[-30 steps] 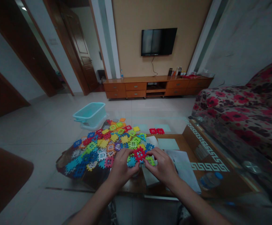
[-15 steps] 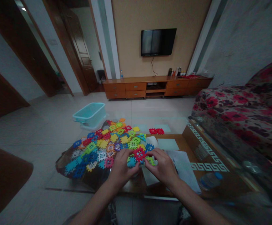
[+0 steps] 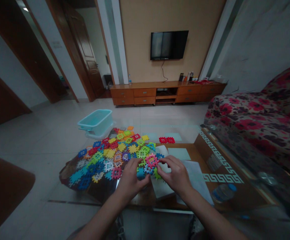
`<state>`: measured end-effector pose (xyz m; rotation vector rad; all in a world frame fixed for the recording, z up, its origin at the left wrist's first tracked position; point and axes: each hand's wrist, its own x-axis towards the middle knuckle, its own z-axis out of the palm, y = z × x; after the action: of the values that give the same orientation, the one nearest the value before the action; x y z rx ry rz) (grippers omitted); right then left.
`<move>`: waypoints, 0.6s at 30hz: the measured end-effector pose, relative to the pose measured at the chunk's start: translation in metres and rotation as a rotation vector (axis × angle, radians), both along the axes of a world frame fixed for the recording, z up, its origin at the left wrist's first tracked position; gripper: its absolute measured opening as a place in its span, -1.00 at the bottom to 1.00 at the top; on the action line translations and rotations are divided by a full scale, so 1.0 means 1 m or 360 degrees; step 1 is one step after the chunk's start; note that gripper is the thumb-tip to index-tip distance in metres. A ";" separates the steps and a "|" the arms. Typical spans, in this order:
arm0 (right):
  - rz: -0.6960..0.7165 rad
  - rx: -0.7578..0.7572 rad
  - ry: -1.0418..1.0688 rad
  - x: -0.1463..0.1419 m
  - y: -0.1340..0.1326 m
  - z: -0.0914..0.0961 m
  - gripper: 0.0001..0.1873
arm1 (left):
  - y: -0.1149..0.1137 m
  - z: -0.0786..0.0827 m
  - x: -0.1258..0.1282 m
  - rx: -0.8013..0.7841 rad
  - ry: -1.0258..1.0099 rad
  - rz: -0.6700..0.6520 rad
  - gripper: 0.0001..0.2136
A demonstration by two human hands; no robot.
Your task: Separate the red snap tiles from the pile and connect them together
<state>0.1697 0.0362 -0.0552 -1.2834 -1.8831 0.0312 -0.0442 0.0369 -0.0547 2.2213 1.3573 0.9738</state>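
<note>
A heap of colourful interlocking plastic tiles [image 3: 110, 154] lies spread over the left part of a glass table [image 3: 60, 195]. My left hand [image 3: 130, 180] and my right hand [image 3: 175, 175] are both closed on a small joined cluster of tiles [image 3: 148, 167], with a red-pink tile on top and blue and green ones beneath. The cluster is held just above the table, at the near right edge of the heap. Two joined red tiles [image 3: 166, 140] lie apart at the far side.
White papers [image 3: 196, 180] and a pale green sheet [image 3: 179, 153] lie right of my hands. A water bottle [image 3: 222, 192] lies at the near right. A light blue basin [image 3: 96, 122] stands on the floor beyond. A floral sofa [image 3: 260, 116] fills the right.
The tile cluster has been tilted and lifted slightly between my hands; the red top tile now faces up and sits a little higher. My right hand shifted a bit to the right.
</note>
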 end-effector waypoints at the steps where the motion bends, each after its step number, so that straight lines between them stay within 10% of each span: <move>1: -0.0017 0.0006 -0.0002 0.003 0.002 0.000 -0.89 | -0.001 0.000 0.001 -0.0019 0.0028 -0.0025 -0.59; 18: -0.0793 -0.0207 0.0134 0.113 0.077 -0.025 -0.62 | -0.033 -0.033 0.039 -0.0508 0.1125 -0.0856 -0.65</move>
<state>0.2829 0.1132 -0.0799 -1.7805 -1.4660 -0.0542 -0.0048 0.0035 -0.0880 2.5461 0.9428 -0.2266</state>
